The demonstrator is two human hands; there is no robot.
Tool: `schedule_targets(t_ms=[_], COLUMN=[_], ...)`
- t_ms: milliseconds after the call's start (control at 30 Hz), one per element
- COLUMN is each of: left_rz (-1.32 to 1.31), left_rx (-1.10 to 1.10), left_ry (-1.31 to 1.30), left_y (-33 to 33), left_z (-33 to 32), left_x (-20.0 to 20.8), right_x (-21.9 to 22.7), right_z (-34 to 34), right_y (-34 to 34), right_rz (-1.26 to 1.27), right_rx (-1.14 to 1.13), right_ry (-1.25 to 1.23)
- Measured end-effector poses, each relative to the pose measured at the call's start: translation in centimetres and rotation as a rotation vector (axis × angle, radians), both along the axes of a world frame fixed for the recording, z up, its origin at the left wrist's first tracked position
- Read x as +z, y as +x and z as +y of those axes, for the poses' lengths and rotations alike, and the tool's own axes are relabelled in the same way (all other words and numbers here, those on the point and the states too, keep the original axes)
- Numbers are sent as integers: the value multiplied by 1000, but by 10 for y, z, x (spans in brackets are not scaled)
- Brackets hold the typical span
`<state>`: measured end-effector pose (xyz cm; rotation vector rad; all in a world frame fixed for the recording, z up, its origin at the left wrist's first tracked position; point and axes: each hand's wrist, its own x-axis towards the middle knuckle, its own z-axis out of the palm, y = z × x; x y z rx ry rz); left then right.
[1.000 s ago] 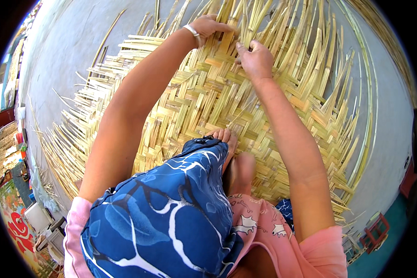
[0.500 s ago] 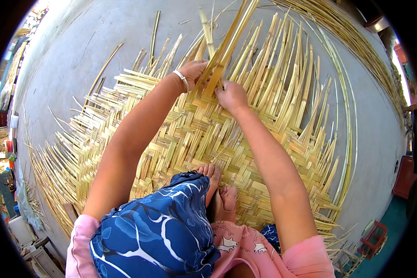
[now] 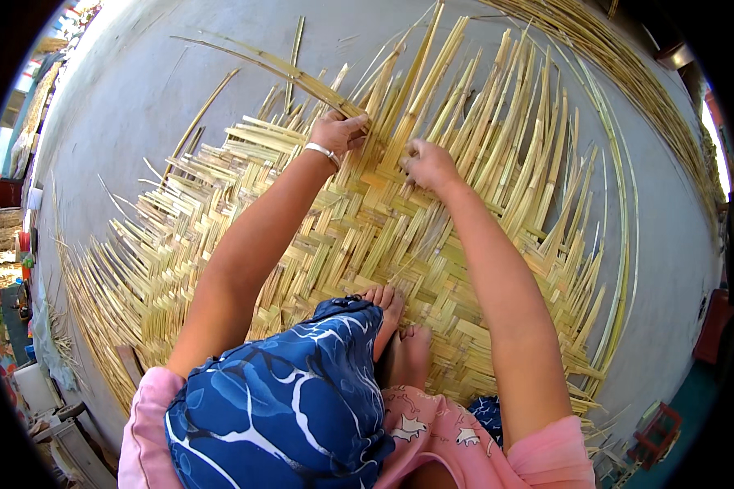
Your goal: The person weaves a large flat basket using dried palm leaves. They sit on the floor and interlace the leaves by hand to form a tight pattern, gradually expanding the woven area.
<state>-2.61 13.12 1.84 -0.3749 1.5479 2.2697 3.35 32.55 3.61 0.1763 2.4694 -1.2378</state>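
A mat of pale yellow-green split-cane strips (image 3: 367,236), woven in a diagonal pattern, lies on the grey floor under my bare feet. Loose strip ends fan out along its far edge. My left hand (image 3: 338,133), with a white bangle at the wrist, is closed on long cane strips (image 3: 289,70) that slant away to the far left. To its right, my right hand (image 3: 432,165) is held low over the weave beside upright strips (image 3: 406,110). Its fingers are curled together at these strips; what they grip, if anything, is hidden.
A long bundle of thin canes (image 3: 620,73) curves along the far right. Loose strips (image 3: 194,122) lie beyond the mat's left part. At the lower right a small red stool (image 3: 656,428) stands on green flooring; assorted household things line the left rim.
The strips in my left hand have swung from upright over to the left. My right hand has come away from the left and moved slightly right.
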Motion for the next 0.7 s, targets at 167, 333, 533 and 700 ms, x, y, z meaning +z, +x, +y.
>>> schedule_targets(t_ms=[167,333,533,700], left_rz=[-190,-276,-309,-292], left_rx=[151,-49,35,197], left_ry=[-72,-185,-251,-263], left_y=[4,-10,-6,0], left_z=[-4,-7,5,20], left_x=[-3,-6,2,10], right_x=[-5,-4,-8,-6], right_z=[-1,0,-1,-2], right_y=[-6,-1,7,12], right_rz=[-34,-31,22,58], right_rx=[48,15,-44,-87], right_ry=[29,-35,-46,-81])
